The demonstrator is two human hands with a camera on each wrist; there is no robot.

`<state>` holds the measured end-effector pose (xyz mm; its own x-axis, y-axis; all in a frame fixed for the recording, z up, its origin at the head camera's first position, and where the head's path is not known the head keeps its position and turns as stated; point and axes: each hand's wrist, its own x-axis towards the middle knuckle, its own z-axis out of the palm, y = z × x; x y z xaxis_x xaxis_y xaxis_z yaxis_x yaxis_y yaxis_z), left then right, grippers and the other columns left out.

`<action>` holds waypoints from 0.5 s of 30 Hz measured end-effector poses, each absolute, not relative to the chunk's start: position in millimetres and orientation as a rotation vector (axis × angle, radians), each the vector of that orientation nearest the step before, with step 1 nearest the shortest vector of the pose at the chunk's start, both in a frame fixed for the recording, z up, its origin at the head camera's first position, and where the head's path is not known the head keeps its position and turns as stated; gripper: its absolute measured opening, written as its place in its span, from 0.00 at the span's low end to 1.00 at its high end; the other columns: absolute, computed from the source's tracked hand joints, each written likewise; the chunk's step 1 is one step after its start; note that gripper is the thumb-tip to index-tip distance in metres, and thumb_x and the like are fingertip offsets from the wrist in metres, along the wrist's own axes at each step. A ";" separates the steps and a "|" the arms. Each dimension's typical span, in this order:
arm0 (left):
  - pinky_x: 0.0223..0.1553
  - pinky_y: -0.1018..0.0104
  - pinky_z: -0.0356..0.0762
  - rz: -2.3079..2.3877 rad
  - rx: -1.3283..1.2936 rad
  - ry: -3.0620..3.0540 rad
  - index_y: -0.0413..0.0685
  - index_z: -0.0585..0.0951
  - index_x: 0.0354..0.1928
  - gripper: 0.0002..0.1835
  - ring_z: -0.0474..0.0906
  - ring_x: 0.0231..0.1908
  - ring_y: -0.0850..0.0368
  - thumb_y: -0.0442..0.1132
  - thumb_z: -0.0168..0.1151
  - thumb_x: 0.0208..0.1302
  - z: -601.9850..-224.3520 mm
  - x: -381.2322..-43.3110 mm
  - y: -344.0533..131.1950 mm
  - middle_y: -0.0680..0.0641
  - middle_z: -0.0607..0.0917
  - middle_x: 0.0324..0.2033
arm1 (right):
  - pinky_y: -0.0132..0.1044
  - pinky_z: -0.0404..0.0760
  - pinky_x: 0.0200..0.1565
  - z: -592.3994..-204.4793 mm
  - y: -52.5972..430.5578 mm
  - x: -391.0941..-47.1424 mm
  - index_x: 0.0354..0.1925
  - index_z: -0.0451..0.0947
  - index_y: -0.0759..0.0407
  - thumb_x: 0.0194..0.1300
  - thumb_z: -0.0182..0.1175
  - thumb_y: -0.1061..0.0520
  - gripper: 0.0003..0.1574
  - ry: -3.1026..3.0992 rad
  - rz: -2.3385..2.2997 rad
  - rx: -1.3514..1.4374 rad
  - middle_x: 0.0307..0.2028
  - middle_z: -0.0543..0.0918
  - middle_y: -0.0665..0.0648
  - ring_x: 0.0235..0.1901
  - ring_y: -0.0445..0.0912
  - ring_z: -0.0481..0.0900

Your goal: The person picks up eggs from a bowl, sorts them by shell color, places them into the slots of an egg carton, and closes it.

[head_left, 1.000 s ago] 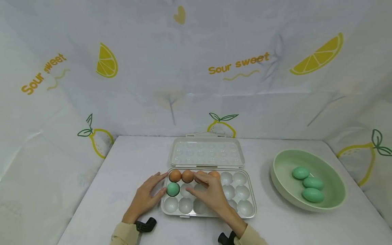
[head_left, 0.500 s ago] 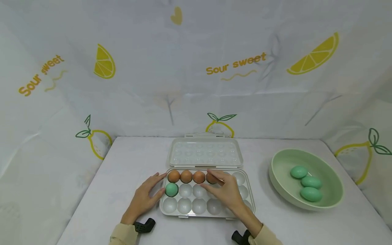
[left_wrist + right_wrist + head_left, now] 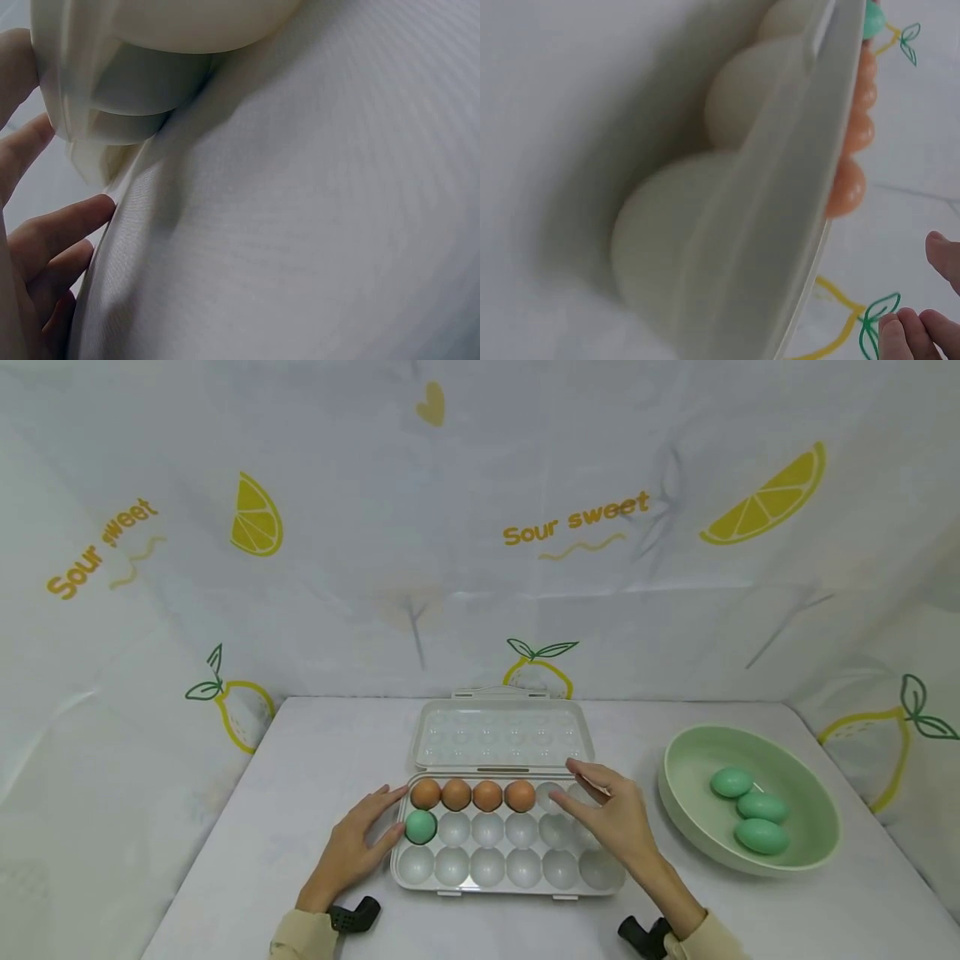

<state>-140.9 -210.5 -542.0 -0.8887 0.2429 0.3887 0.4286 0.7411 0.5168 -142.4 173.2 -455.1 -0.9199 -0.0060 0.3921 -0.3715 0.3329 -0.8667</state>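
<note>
A white egg tray [image 3: 487,866] lies with its lid folded back. Several brown eggs [image 3: 487,795] sit in its back row from the left, and one green egg [image 3: 420,827] is in the middle row's leftmost cup. My left hand [image 3: 356,839] touches the tray's left edge with thumb and fingers spread; the left wrist view shows its fingertips [image 3: 97,210] beside the tray's side. Over the tray's back right cups hovers my right hand [image 3: 615,814], thumb and fingers apart with nothing between them. The right wrist view has its fingertips [image 3: 900,330] beyond the tray edge.
To the right stands a pale green bowl [image 3: 678,831] holding three green eggs [image 3: 761,837]. The tray's lid [image 3: 502,739] leans back behind it. A white cloth [image 3: 750,610] with lemon prints hangs behind the white table [image 3: 345,735].
My right hand has moved right along the back row, away from the brown eggs, uncovering the rightmost brown one. The left hand stays at the tray's left edge.
</note>
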 end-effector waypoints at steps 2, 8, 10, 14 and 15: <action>0.67 0.35 0.75 -0.892 -0.519 -2.647 0.61 0.77 0.68 0.28 0.76 0.68 0.39 0.45 0.68 0.65 -541.4 -140.6 -210.8 0.46 0.82 0.66 | 0.20 0.82 0.55 -452.9 181.6 -142.7 0.52 0.83 0.76 0.48 0.77 0.73 0.30 -2.286 1.593 0.303 0.51 0.85 0.74 0.51 0.20 0.77; 0.68 0.35 0.74 -0.887 -0.510 -2.650 0.61 0.78 0.68 0.28 0.76 0.68 0.39 0.45 0.68 0.65 -541.6 -140.7 -211.2 0.46 0.82 0.66 | 0.19 0.82 0.54 -446.7 202.9 -141.8 0.52 0.83 0.76 0.48 0.77 0.72 0.30 -2.291 1.508 0.262 0.51 0.86 0.73 0.51 0.19 0.77; 0.67 0.35 0.75 -0.888 -0.510 -2.647 0.61 0.78 0.68 0.28 0.76 0.68 0.39 0.45 0.68 0.65 -542.2 -140.9 -211.2 0.46 0.82 0.65 | 0.20 0.83 0.53 -445.6 209.1 -141.6 0.51 0.83 0.76 0.48 0.77 0.72 0.29 -2.289 1.475 0.256 0.50 0.87 0.71 0.50 0.19 0.78; 0.67 0.35 0.75 -0.895 -0.516 -2.646 0.61 0.78 0.68 0.28 0.76 0.68 0.38 0.45 0.68 0.65 -543.6 -141.2 -210.7 0.46 0.82 0.66 | 0.20 0.83 0.53 -444.4 221.3 -139.8 0.51 0.84 0.75 0.48 0.77 0.72 0.29 -2.277 1.450 0.210 0.49 0.88 0.49 0.49 0.19 0.80; 0.67 0.34 0.75 -0.897 -0.516 -2.646 0.61 0.77 0.69 0.28 0.76 0.68 0.38 0.45 0.68 0.65 -543.5 -141.2 -210.6 0.46 0.82 0.66 | 0.20 0.83 0.52 -444.3 224.7 -139.1 0.51 0.84 0.75 0.48 0.77 0.72 0.29 -2.274 1.456 0.195 0.48 0.87 0.42 0.49 0.19 0.80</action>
